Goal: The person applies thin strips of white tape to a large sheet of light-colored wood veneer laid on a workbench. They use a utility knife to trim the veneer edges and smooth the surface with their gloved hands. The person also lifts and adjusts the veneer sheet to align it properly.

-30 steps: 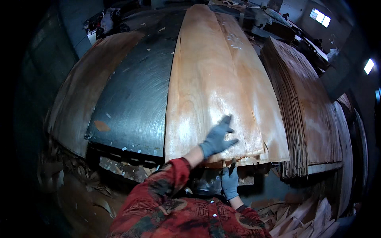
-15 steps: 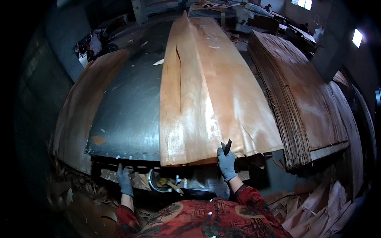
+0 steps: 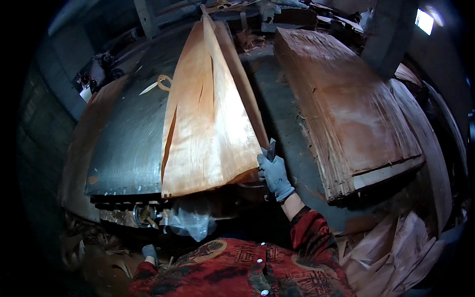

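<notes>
A long tan wood veneer sheet [image 3: 203, 133] lies on the dark flat-topped table [image 3: 133, 148], its right side raised and folded over. Dark slits run lengthwise through it. At the near right corner of the sheet, my right hand [image 3: 277, 176] in a grey glove is closed on the edge. A dark, flat, knife-like tool [image 3: 270, 150] sticks up from that same hand. Down low beside my body is my gloved left hand [image 3: 150, 252], away from the sheet; its fingers are too small and dim to make out.
A thick veneer stack [image 3: 346, 114] stands to the right, another brown veneer pile [image 3: 94, 143] to the left. Under the table's near edge hang clear plastic [image 3: 190, 220] and a round roll [image 3: 144, 216]. Veneer scraps [image 3: 396, 252] litter the floor on the right.
The sheet's right side has been lifted and folded leftward by my right hand. My left hand has dropped from the table edge toward my body. The view has shifted to the right.
</notes>
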Demonstrator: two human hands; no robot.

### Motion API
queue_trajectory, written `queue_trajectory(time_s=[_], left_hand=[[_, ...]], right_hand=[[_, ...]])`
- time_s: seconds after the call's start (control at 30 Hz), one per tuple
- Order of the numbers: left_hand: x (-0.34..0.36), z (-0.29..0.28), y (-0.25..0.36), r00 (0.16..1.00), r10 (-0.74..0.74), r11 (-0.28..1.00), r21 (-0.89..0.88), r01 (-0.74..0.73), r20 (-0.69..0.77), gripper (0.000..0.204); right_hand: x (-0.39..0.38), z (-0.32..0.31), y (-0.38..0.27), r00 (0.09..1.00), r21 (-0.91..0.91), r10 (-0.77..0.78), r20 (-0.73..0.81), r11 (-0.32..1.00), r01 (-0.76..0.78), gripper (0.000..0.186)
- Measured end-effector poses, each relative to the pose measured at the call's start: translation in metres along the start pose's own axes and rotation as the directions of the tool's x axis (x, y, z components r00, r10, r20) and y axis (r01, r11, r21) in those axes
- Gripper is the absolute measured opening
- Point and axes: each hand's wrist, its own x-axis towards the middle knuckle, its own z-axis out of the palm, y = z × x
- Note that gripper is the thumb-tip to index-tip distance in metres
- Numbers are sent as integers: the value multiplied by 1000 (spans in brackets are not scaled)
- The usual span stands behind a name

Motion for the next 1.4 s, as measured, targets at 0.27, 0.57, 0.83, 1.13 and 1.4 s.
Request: queue_trajectory(time_s=[0.27,0.57,0.83,1.13,1.4], left_hand=[[-31,-17,190,822,556,706,-451,-546,-124,39],[-216,37,143,944,262,445,-893,66,200,37],[-289,160,76,908,88,518,-798,308,408,39],[-198,192,-56,947,102,479,-850,220,303,42],[-141,97,-153,961,88,387,-898,209,262,48]], right_hand=[[6,-69,-28,994,-48,-58,89,997,62,23],[-5,-50,-11,980,56,-54,193,997,44,29],[-34,52,11,975,24,-2,220,1000,-4,24],[-63,261,80,979,-8,-43,201,999,45,22],[-54,405,150,980,-70,-99,171,991,113,21]])
